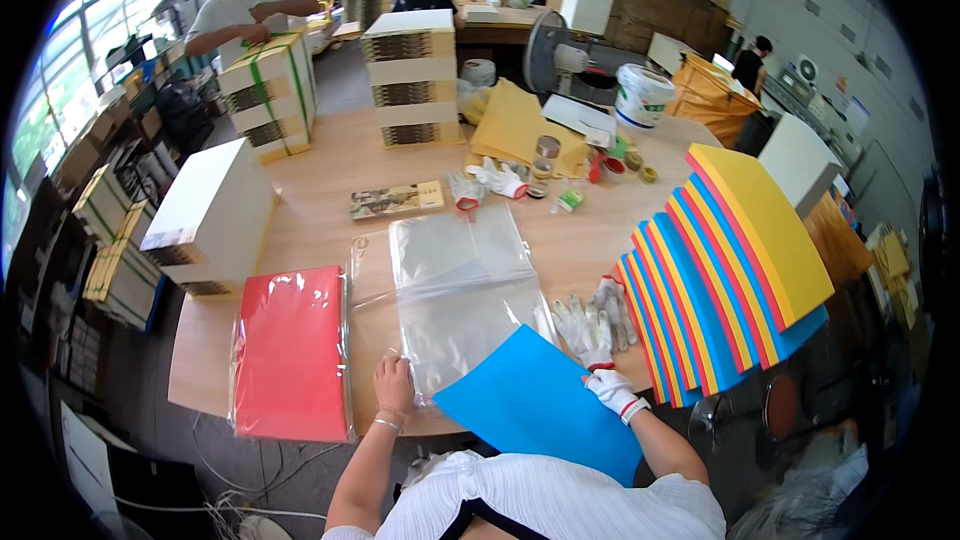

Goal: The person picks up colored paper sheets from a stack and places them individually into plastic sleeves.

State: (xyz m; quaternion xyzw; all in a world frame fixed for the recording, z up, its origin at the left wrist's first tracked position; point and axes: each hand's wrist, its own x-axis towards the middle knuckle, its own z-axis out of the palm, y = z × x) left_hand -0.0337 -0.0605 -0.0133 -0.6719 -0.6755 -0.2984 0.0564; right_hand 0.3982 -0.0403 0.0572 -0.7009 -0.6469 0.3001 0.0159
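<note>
The blue sheet (545, 395) lies aslant at the table's near edge, one corner over the clear bags (460, 315) and its lower part overhanging toward the person. The gloved right hand (612, 392) grips its right edge. The bare left hand (393, 381) is beside the bags' lower left corner; whether it pinches any film, I cannot tell. Left of it lies the red pack (290, 350); gloves (585, 332) and the coloured stack (765, 230) sit right.
</note>
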